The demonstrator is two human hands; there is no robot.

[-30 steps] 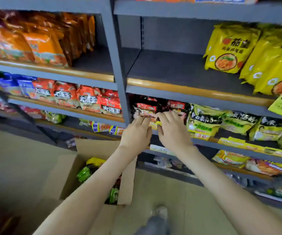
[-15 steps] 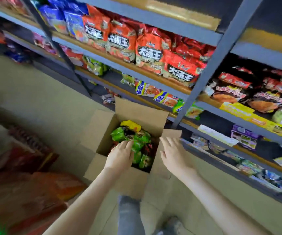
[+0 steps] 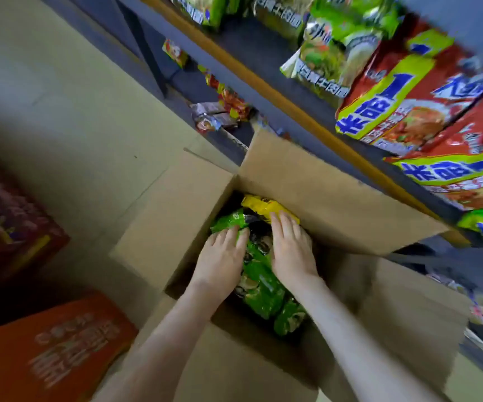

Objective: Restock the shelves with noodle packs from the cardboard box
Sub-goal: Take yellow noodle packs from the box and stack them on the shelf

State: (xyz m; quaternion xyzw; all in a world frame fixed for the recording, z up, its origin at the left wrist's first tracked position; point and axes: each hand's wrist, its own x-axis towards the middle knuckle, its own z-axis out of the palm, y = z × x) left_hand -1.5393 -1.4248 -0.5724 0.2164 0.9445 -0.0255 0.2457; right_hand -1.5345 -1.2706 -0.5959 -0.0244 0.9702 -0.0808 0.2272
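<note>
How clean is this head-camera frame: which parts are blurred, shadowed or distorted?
Head view: motion blur smears the shelf packs at upper right and the orange carton at lower left; the left hand, right hand and green packs in the cardboard box stay fairly sharp. Box depths and the left edge are dark. Wide-angle tilt slants the shelf edges.

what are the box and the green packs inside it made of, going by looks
Cardboard box: plain brown corrugated-looking card, matte, with flaps folded open and creased at the folds. Green packs: likely thin plastic film, glossy, with bright highlights, wrinkles and printed graphics. Both hands, left hand and right hand, lie flat on them.
</note>
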